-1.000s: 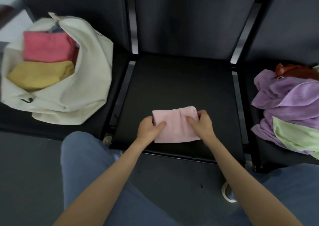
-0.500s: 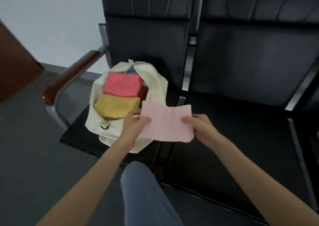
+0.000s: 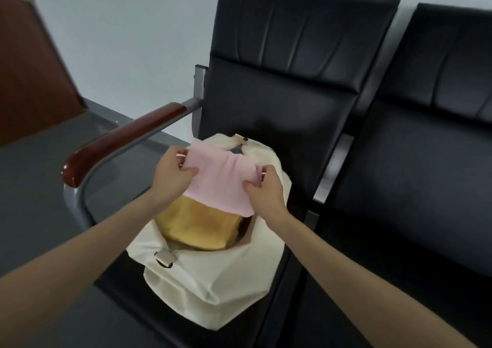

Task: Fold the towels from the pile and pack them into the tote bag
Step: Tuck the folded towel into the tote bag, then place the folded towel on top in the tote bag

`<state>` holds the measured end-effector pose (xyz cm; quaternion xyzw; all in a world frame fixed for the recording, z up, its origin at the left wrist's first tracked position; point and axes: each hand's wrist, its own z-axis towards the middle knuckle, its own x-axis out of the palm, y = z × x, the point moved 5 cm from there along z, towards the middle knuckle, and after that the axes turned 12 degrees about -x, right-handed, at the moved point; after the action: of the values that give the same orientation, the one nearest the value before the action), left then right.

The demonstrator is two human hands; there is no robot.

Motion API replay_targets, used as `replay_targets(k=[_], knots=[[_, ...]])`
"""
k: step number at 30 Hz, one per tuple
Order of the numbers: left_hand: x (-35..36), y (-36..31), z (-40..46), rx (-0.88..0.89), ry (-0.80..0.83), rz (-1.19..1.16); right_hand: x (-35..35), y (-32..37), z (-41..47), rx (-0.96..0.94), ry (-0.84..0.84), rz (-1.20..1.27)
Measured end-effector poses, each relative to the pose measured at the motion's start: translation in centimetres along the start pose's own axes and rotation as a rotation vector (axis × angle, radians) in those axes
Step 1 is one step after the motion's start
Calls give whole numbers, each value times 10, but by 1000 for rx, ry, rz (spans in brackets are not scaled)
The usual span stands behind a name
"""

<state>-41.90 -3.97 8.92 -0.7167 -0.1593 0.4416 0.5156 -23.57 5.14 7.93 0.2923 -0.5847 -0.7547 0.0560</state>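
A cream tote bag (image 3: 213, 281) stands open on the left black seat. A folded light pink towel (image 3: 221, 180) hangs flat over the bag's mouth. My left hand (image 3: 171, 174) pinches its left edge and my right hand (image 3: 263, 190) pinches its right edge. Below it, inside the bag, lies a folded yellow towel (image 3: 199, 225). The pink towel hides whatever lies further back in the bag. The pile of unfolded towels is out of view.
A chair arm with a dark red wooden rest (image 3: 119, 140) curves round the bag's left side. A second black seat (image 3: 399, 214) adjoins on the right. The black backrest (image 3: 287, 81) rises behind the bag. Grey floor lies to the left.
Both hands lifted the folded pink towel off the middle seat and carried it left. It now hangs over the bag's mouth, and my view has swung left with it.
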Motion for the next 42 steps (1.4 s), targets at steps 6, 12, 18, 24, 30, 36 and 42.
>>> replay_targets(k=[6, 12, 18, 24, 30, 36, 42], knots=[[13, 16, 62, -3, -54, 27, 26, -8, 40, -82, -96, -143], [33, 50, 70, -94, -98, 133, 39, -19, 17, -295, 92, -449], [30, 30, 23, 72, -154, 300, 8, -18, -14, -442, 175, -557], [55, -7, -50, 233, 12, 403, -81, -27, -65, -374, 219, -742], [121, -58, -141, 355, 213, 397, -213, -59, -145, -117, 158, -835], [225, -102, -245, 459, 420, 397, -350, -108, -245, 130, 4, -873], [337, -122, -354, 540, 669, 470, -457, -174, -351, 345, -168, -879]])
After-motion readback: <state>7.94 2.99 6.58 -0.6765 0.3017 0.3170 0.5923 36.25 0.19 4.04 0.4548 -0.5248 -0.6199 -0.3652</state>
